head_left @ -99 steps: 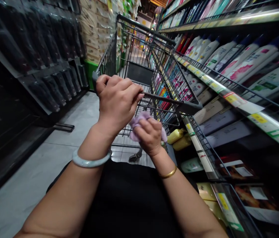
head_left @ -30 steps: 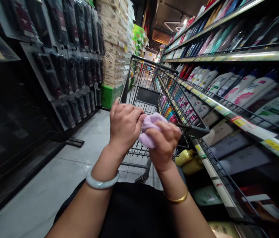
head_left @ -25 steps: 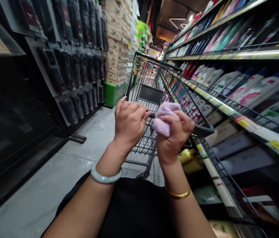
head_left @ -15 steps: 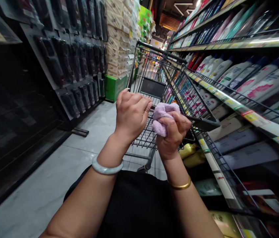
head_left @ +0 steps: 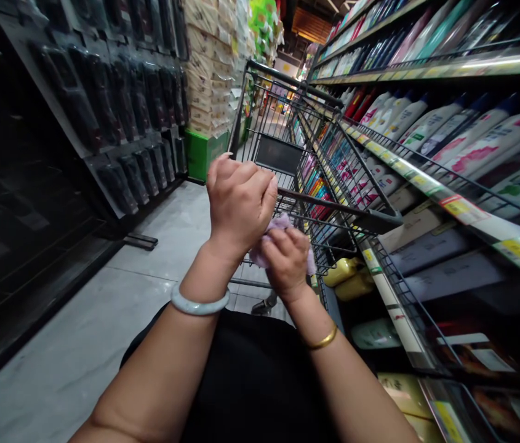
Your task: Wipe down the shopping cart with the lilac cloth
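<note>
Lavender fluffy cloth [head_left: 280,221], crumpled in the closed fingers of the right hand [head_left: 287,258]: now lowered from the level of the black handle bar [head_left: 319,201] to just below it, leaving the bar bare to view up to its right corner. Grips the bar's left end with the curled fingers of the left hand [head_left: 240,200], behind the dark wire-mesh shopping cart [head_left: 280,154]. Shows grey tiled floor [head_left: 79,332] beneath, hanging dark plastic-wrapped packs [head_left: 103,92] off the cart's left edge, metal-edged shelves [head_left: 495,63] of white plastic bottles [head_left: 476,147] along its right.
</note>
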Demonstrator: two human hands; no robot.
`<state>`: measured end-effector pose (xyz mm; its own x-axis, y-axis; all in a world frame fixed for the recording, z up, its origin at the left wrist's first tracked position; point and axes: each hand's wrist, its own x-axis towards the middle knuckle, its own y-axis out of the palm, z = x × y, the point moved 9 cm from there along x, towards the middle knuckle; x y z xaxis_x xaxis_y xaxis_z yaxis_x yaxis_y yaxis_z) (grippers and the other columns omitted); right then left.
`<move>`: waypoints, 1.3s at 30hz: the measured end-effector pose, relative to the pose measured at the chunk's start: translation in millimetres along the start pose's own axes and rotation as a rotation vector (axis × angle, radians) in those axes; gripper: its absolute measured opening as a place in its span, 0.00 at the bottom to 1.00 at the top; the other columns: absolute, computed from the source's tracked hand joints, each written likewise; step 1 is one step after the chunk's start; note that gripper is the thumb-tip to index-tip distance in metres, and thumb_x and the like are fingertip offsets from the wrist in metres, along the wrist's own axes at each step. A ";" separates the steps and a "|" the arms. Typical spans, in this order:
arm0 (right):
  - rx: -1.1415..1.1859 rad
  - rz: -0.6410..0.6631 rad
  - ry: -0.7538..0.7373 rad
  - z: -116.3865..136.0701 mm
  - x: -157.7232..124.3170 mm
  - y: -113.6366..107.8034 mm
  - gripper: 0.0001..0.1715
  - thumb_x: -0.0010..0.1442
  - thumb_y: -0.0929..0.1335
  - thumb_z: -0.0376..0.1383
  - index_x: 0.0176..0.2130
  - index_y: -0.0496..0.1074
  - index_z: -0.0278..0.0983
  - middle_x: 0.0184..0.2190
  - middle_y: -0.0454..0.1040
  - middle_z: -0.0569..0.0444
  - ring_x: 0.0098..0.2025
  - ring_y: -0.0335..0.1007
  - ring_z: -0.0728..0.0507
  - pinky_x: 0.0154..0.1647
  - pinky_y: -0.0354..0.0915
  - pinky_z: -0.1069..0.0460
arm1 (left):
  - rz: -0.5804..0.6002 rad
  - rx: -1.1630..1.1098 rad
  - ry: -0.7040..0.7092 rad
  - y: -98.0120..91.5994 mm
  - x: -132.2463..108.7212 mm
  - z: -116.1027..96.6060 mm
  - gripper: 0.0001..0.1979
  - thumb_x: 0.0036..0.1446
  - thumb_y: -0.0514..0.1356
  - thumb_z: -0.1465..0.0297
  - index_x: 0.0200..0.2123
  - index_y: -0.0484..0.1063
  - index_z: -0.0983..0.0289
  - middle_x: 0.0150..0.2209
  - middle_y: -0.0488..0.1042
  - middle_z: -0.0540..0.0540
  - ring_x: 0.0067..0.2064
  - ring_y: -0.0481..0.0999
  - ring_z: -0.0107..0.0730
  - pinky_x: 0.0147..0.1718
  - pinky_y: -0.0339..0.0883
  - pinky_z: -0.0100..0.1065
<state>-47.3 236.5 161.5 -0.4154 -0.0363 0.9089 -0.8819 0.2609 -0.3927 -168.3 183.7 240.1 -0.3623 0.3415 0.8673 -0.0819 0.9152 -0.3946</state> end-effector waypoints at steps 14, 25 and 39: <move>0.028 0.245 0.005 7.8 -14.4 30.7 0.09 0.69 0.68 0.39 0.39 0.79 0.45 0.49 0.78 0.54 0.53 0.62 0.40 0.50 0.56 0.44 | 0.019 -0.003 -0.022 4.4 0.5 -0.3 0.20 0.71 0.47 0.59 0.36 0.77 0.58 0.37 0.76 0.54 0.50 0.72 0.41 0.68 0.48 0.50; -0.023 0.098 -0.010 0.3 -12.1 7.3 0.07 0.68 0.69 0.37 0.39 0.78 0.44 0.47 0.79 0.54 0.52 0.63 0.41 0.51 0.59 0.45 | 0.030 0.008 0.009 2.9 0.3 2.8 0.19 0.71 0.48 0.59 0.38 0.77 0.58 0.38 0.76 0.53 0.51 0.71 0.40 0.67 0.49 0.48; 0.002 0.144 -0.017 -6.9 -15.1 9.2 0.07 0.67 0.69 0.37 0.37 0.79 0.45 0.46 0.79 0.55 0.52 0.63 0.41 0.52 0.58 0.46 | -0.007 0.002 0.030 -0.3 0.2 0.8 0.17 0.71 0.50 0.61 0.38 0.77 0.58 0.37 0.77 0.52 0.50 0.72 0.41 0.66 0.51 0.50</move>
<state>-47.5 246.0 145.2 -0.5415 -0.0155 0.8406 -0.8134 0.2624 -0.5191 -169.1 183.3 240.1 -0.3334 0.3411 0.8789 -0.0860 0.9173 -0.3887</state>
